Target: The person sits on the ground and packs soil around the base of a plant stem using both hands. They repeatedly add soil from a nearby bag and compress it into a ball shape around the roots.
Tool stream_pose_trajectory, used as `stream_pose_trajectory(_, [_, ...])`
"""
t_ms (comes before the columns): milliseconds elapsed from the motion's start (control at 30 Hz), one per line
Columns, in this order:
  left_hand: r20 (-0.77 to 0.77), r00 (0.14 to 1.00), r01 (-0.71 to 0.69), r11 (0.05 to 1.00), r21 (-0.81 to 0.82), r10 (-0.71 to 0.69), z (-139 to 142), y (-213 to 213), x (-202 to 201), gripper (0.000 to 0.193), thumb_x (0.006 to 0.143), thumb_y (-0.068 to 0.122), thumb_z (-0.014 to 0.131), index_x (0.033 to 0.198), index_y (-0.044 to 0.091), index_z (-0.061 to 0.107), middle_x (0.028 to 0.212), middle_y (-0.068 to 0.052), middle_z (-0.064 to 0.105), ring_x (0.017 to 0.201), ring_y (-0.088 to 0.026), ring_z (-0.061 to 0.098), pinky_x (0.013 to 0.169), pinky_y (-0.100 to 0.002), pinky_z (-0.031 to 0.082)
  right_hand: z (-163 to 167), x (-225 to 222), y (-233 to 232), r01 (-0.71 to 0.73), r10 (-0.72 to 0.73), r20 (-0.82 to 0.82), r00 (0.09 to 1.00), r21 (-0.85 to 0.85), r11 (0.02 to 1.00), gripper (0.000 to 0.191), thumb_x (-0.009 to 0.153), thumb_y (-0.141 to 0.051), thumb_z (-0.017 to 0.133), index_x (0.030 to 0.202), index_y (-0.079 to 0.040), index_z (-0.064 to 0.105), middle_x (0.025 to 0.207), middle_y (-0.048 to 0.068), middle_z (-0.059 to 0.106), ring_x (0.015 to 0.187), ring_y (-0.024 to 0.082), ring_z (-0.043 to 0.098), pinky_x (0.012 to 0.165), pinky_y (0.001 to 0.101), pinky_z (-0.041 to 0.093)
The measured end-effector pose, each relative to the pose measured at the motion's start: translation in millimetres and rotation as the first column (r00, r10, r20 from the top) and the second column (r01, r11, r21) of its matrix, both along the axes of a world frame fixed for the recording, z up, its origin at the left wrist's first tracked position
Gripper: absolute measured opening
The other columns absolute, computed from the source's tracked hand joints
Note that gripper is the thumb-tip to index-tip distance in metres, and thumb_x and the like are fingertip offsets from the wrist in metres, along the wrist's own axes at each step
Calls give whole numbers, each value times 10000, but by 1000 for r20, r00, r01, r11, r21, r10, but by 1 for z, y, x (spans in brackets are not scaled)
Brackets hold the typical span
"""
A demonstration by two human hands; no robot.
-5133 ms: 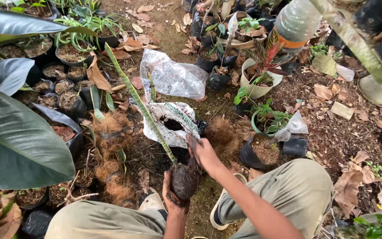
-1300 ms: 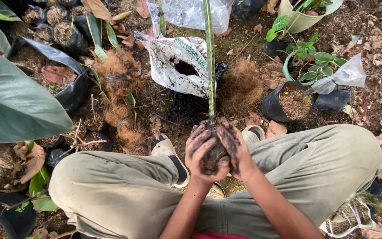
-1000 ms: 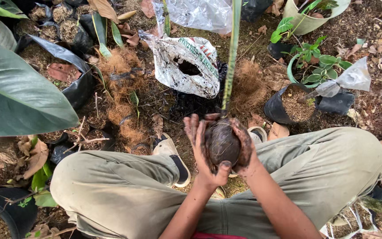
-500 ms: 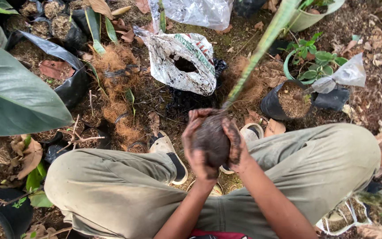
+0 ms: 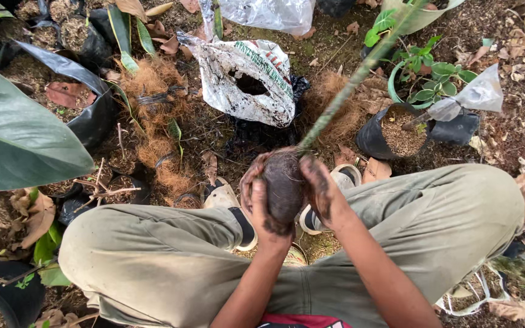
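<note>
Stem [image 5: 360, 76] leaning further right | both hands, left hand [image 5: 256, 200] and right hand [image 5: 323, 194], cupping root ball [image 5: 284, 185] | crumbly, soft; supporting underneath.

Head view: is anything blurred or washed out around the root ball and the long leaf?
Head view: even, soft daylight with no hard shadows; the dark root ball between the left hand and right hand is fairly sharp; the long leaf is streaked by motion blur; the clear plastic bag at the top edge shows mild glare; the big leaf at left is soft.
</note>
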State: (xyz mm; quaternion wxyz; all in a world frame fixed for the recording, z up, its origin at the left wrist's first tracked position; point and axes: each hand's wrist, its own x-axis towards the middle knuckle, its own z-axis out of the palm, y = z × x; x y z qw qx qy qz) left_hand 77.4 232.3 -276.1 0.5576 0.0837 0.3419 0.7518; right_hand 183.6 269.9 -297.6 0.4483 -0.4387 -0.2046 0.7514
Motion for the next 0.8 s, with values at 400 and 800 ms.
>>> stream_pose_trajectory(400, [-884, 447, 87, 976, 200, 141, -9, 6, -3, 306, 983, 230, 658, 1204, 28, 722, 1366, -169, 647, 1419, -344, 575, 1257, -485, 446, -20, -5, 1, 149, -155, -80, 985, -76, 986, 335, 964, -323, 671, 1243, -144, 622, 1157, 56, 673, 1069, 208, 658, 924, 388, 573])
stream_pose_trajectory(800, [-881, 345, 86, 924, 373, 323, -1, 4, -7, 398, 1040, 360, 577, 1281, 47, 622, 1363, -173, 581, 1390, -316, 549, 1253, -490, 403, -25, -2, 4, 125, -97, -248, 964, 98, 987, 287, 1074, -295, 636, 1224, -57, 582, 1185, 117, 655, 1126, 260, 670, 1019, 424, 564])
